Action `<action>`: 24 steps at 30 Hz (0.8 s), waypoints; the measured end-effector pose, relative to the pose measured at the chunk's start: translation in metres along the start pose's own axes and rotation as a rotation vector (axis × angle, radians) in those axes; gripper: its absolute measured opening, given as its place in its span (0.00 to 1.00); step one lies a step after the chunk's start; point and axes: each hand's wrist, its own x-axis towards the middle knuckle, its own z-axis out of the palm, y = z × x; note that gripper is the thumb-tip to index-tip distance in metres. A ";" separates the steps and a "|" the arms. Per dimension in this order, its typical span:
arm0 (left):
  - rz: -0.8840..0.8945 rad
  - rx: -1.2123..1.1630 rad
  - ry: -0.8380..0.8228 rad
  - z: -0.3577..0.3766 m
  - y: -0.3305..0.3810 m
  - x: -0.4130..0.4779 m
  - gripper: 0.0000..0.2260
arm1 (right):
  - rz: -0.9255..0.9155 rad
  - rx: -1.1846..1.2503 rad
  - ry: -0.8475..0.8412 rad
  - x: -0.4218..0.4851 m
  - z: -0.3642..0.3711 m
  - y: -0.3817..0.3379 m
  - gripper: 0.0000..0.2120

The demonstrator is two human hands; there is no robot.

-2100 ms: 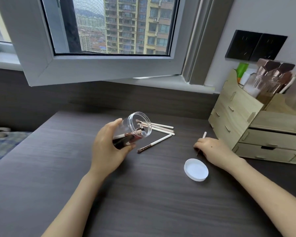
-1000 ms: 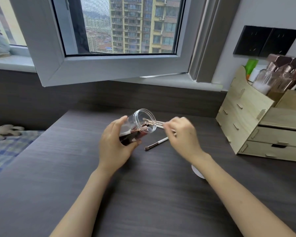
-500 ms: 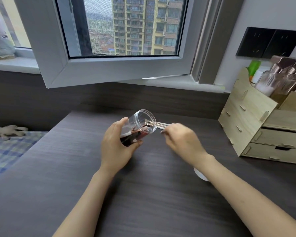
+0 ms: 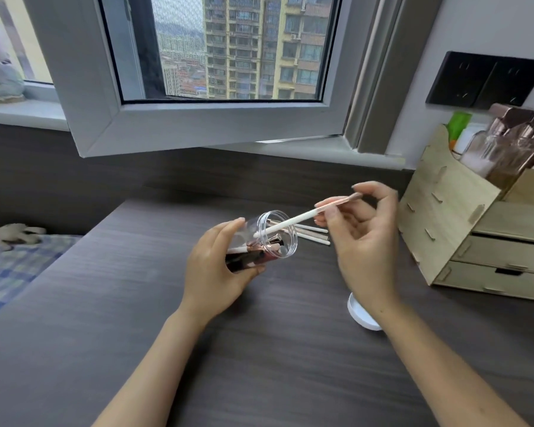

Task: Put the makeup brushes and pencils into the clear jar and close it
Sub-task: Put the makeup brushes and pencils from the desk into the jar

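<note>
Since half a second ago the right hand (image 4: pixel 361 238) has lifted away from the tabletop pile and now pinches a white-handled makeup brush with a rose-gold ferrule (image 4: pixel 305 214) between thumb and fingertips, its white end poked into the mouth of the jar. The clear round plastic jar (image 4: pixel 267 238) sits just left of the frame's centre, tilted with its open mouth toward the right, wrapped in the curled fingers and thumb of the left hand (image 4: pixel 219 272); dark and pink items already lie inside it. Just behind the jar's mouth, a few white-handled brushes (image 4: pixel 313 234) rest on the dark wood-grain table (image 4: pixel 136 303). The round white lid (image 4: pixel 359 314) lies on the table, partly hidden under the right wrist. A pale wooden drawer organiser (image 4: pixel 463 241) stands at the right edge.
</note>
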 end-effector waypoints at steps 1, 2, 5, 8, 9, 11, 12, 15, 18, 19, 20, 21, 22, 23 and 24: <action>-0.002 -0.006 0.003 0.000 -0.001 0.000 0.35 | 0.000 -0.048 -0.031 -0.003 0.005 0.005 0.17; -0.006 -0.012 0.006 0.000 -0.001 0.000 0.35 | -0.013 -0.127 -0.063 -0.005 0.010 0.010 0.16; -0.014 -0.016 0.011 0.000 -0.001 0.000 0.36 | -0.173 -0.423 -0.115 -0.006 0.020 0.025 0.07; -0.020 -0.006 0.009 0.000 -0.002 0.000 0.36 | -0.277 -0.611 -0.155 -0.001 0.021 0.034 0.07; -0.022 -0.004 0.009 0.000 -0.003 0.000 0.36 | -0.267 -0.641 -0.174 0.003 0.021 0.036 0.07; -0.025 -0.002 0.013 0.000 -0.004 0.001 0.36 | -0.175 -0.635 -0.260 0.011 0.018 0.036 0.07; -0.030 -0.002 0.019 0.000 -0.004 0.001 0.36 | -0.096 -0.556 -0.308 0.015 0.016 0.035 0.06; -0.063 -0.005 0.045 0.001 -0.007 0.002 0.35 | 0.118 -0.287 -0.199 0.035 0.007 0.045 0.09; -0.117 -0.010 0.075 0.000 -0.009 0.004 0.35 | 0.142 -0.666 -0.133 0.057 0.001 0.087 0.10; -0.129 -0.015 0.083 -0.001 -0.009 0.004 0.35 | 0.135 -0.832 -0.207 0.063 0.002 0.102 0.10; -0.137 -0.021 0.089 -0.001 -0.009 0.005 0.34 | 0.138 -0.968 -0.299 0.067 0.003 0.116 0.10; -0.141 -0.025 0.094 -0.002 -0.009 0.005 0.34 | 0.152 -1.069 -0.386 0.071 0.005 0.128 0.10; -0.143 -0.025 0.096 -0.002 -0.010 0.005 0.34 | 0.170 -1.143 -0.460 0.074 0.007 0.137 0.11; -0.145 -0.023 0.097 -0.002 -0.010 0.005 0.34 | 0.176 -1.198 -0.520 0.076 0.010 0.143 0.11; -0.150 -0.020 0.096 -0.002 -0.011 0.005 0.34 | 0.169 -1.239 -0.568 0.078 0.012 0.147 0.11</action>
